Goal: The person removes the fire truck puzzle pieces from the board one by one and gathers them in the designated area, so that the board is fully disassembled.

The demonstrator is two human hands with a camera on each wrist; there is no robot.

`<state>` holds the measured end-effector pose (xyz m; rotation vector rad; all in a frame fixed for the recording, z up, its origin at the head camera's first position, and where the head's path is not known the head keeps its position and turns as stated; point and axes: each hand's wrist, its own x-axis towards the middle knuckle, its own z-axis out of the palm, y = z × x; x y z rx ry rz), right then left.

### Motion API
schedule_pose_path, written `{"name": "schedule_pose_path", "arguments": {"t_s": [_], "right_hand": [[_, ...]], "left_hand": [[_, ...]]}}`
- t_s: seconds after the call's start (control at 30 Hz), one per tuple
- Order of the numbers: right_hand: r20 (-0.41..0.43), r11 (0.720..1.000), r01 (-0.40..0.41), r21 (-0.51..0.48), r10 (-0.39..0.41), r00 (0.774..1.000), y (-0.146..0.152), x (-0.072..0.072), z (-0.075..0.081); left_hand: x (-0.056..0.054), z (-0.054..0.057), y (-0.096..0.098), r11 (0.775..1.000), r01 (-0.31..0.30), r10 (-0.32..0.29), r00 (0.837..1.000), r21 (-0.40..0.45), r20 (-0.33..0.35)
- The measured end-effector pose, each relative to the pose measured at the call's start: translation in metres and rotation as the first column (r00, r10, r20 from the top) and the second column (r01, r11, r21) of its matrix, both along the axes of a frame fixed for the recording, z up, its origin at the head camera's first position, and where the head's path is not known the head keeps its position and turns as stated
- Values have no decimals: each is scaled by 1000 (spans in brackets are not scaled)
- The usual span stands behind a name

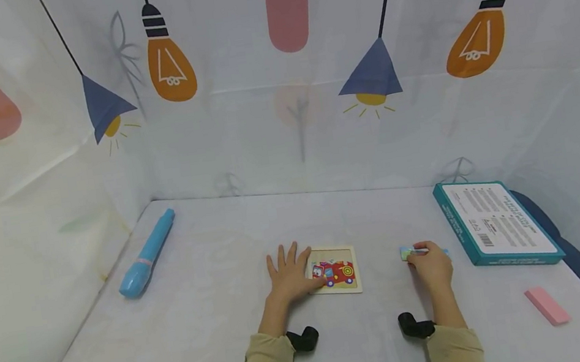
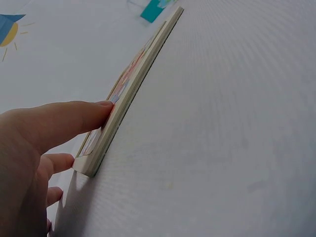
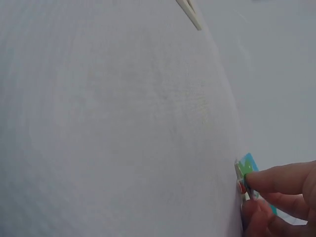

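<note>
A small wooden jigsaw puzzle (image 1: 336,273) in a light frame lies on the table, showing a red fire truck. My left hand (image 1: 288,279) is spread at its left side. In the left wrist view the thumb presses on the picture near the edge, and the index fingertip is at the frame's corner (image 2: 85,165). To the right of the puzzle, my right hand (image 1: 433,268) pinches a small puzzle piece (image 3: 245,165) with blue, green and red print between thumb and fingers, close over the table. Part of the piece is hidden by the fingers.
A teal box (image 1: 501,219) with a white printed label lies at the right. Nearer the right edge is a pink block (image 1: 547,305). A blue pen-shaped device (image 1: 148,253) lies at the far left. Printed white fabric (image 1: 249,131) stands behind the table.
</note>
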<state>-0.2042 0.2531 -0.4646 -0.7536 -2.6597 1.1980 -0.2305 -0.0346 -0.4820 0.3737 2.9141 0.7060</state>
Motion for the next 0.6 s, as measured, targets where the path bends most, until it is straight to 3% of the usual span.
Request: {"name": "schedule_pose_path", "arguments": {"t_s": [0.3,0.6], "right_hand": [[-26,996,18,87,-16,1000,-3,-2,0],[-148,1000,14,7,-13,989,-12,-7,2]], "left_hand": [[1,0,1,1000,-1,1,1000,-2,-7],[-1,-3,1,1000,-2,2,1000,-14,-3]]}}
